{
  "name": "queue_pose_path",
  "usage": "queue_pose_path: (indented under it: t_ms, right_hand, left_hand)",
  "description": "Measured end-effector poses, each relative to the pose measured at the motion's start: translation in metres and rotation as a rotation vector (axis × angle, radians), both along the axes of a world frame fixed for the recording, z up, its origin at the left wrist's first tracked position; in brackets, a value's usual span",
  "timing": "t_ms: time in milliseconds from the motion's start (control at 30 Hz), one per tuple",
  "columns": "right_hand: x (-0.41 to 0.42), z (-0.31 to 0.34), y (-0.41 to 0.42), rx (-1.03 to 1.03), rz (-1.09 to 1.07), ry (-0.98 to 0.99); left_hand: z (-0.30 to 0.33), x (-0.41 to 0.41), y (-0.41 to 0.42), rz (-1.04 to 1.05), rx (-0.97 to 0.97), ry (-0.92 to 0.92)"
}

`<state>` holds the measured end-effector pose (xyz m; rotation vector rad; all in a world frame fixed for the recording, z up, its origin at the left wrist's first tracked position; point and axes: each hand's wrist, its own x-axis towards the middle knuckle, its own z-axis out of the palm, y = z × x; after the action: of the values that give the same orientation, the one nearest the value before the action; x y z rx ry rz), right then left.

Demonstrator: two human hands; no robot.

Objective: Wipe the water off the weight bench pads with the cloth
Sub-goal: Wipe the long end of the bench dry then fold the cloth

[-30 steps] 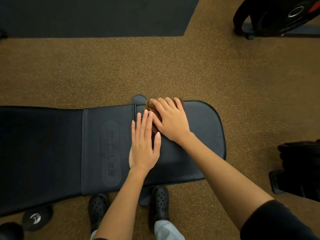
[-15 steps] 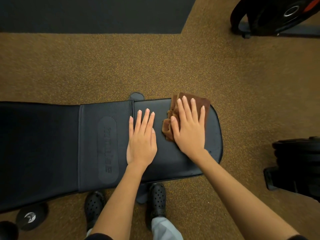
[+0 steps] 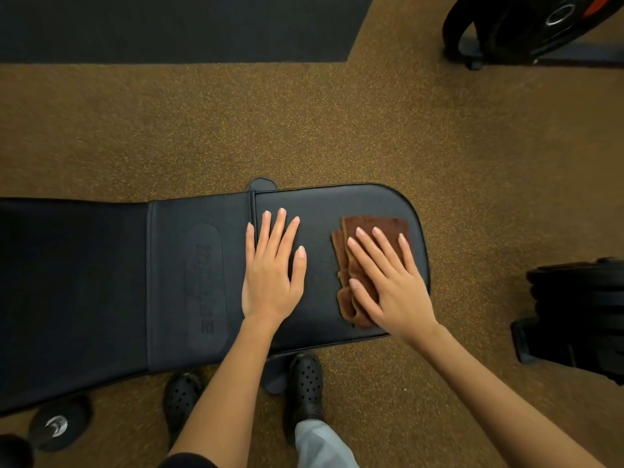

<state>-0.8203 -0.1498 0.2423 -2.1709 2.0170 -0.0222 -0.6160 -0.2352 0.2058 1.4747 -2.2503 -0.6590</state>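
Right hand (image 3: 388,285) pressed flat, fingers straight and spread, on the folded brown cloth (image 3: 368,238) lying near the rounded right end of the black weight bench seat pad (image 3: 324,211); left hand (image 3: 271,271) flat and holding nothing on the same pad, beside the seam.

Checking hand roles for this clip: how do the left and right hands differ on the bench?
The left hand lies flat on bare pad; the right hand presses the brown cloth. The left sits by the pad seam, the right near the rounded end. Both are open, fingers straight, palms down.
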Motion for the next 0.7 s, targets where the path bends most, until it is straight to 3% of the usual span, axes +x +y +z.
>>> queue_pose_path:
  t_ms: [200, 367, 533, 700]
  right_hand:
    - [0.051, -0.007, -0.029, -0.013, -0.229, 0.030]
    - [0.084, -0.009, -0.019, 0.019, -0.098, -0.083]
    - [0.068, 0.001, -0.027, 0.029, -0.148, -0.402]
    - [0.033, 0.000, -0.034, -0.134, -0.052, -0.409]
  left_hand:
    - [-0.001, 0.000, 0.000, -0.006, -0.008, -0.006]
    - [-0.001, 0.001, 0.000, -0.008, 0.000, 0.004]
    - [-0.001, 0.003, -0.002, -0.005, 0.004, 0.068]
    - [0.017, -0.010, 0.004, 0.022, -0.057, 0.075]
